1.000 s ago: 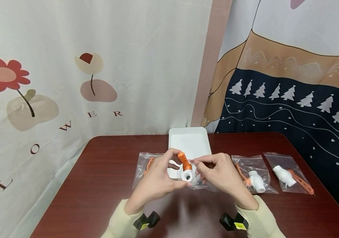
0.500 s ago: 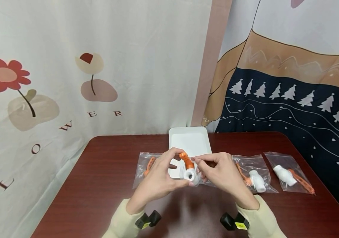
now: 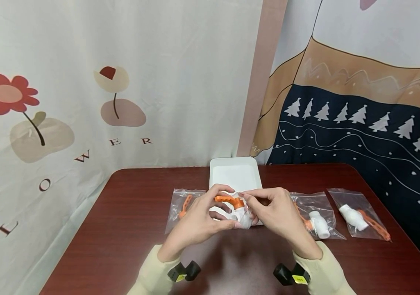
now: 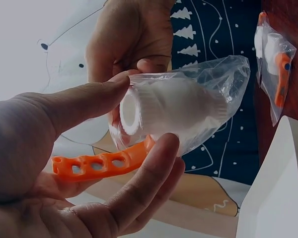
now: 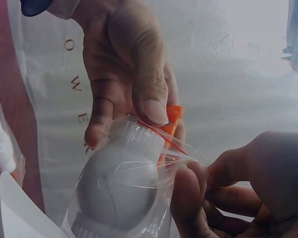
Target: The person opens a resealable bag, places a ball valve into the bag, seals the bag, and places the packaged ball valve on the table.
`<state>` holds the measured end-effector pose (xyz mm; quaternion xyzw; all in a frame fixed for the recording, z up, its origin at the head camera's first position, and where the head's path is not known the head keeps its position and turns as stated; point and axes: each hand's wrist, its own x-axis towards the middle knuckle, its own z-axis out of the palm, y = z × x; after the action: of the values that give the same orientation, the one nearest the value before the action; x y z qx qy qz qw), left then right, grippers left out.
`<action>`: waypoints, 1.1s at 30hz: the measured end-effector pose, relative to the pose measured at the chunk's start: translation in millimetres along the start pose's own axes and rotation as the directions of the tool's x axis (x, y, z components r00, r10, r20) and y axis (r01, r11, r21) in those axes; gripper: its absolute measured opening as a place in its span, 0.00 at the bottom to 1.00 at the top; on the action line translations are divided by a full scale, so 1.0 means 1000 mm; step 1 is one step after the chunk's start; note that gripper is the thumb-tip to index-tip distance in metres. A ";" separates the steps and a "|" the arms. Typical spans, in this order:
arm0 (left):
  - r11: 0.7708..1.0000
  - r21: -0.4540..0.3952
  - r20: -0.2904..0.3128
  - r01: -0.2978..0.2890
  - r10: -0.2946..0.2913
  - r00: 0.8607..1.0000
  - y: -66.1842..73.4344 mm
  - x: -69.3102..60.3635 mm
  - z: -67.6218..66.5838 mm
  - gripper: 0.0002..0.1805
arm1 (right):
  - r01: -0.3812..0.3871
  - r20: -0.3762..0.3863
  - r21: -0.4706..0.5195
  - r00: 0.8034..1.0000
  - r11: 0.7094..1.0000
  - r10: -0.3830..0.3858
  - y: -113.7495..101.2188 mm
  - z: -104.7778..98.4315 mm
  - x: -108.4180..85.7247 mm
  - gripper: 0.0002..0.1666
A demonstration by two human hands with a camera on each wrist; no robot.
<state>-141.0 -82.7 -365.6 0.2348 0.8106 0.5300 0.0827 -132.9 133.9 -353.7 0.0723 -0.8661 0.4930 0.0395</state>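
Note:
Between my hands in the head view is a white plastic ball valve point(image 3: 238, 214) with an orange lever handle point(image 3: 228, 200). A clear plastic bag point(image 4: 233, 84) wraps the white body, and the handle sticks out past the bag's mouth in the left wrist view. My left hand point(image 3: 195, 217) holds the valve between thumb and fingers, the thumb at its round open end. With thumb and forefinger my right hand point(image 3: 278, 213) pinches the bag's edge, drawing the film taut in the right wrist view. A red line runs along that edge.
Behind the hands a white tray point(image 3: 233, 169) lies on the dark red table point(image 3: 121, 221). To its left is a bagged valve point(image 3: 185, 206), partly hidden by my left hand. Two more bagged valves point(image 3: 319, 225) point(image 3: 353, 217) lie at the right.
The valve has turned in my hands: its orange handle pointed up and now points left, and its open end no longer faces the head camera. Both hands stay nearly in place.

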 end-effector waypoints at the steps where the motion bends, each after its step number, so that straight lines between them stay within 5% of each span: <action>1: 1.000 -0.005 0.008 -0.002 0.002 1.000 -0.001 0.000 -0.001 0.39 | 0.002 0.000 -0.005 1.000 1.000 -0.002 0.000 0.000 0.000 0.08; 9: 0.999 -0.039 0.043 -0.011 0.013 0.999 -0.002 -0.001 -0.007 0.36 | 0.015 0.012 0.026 1.000 1.000 -0.015 0.000 -0.001 0.000 0.09; 20: 0.994 -0.112 -0.032 0.020 -0.023 0.999 -0.005 0.004 -0.001 0.28 | 0.053 0.048 0.101 0.997 0.993 -0.058 0.002 -0.003 0.000 0.09; 33: 0.994 0.108 -0.209 -0.007 0.030 0.978 0.004 -0.001 -0.001 0.26 | 0.104 0.115 0.103 0.987 0.989 -0.115 0.002 -0.007 0.000 0.09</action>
<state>-139.2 -82.7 -361.3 0.1890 0.8397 0.5086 -0.0209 -133.4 141.0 -352.2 0.1513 -0.8368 0.5261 0.0105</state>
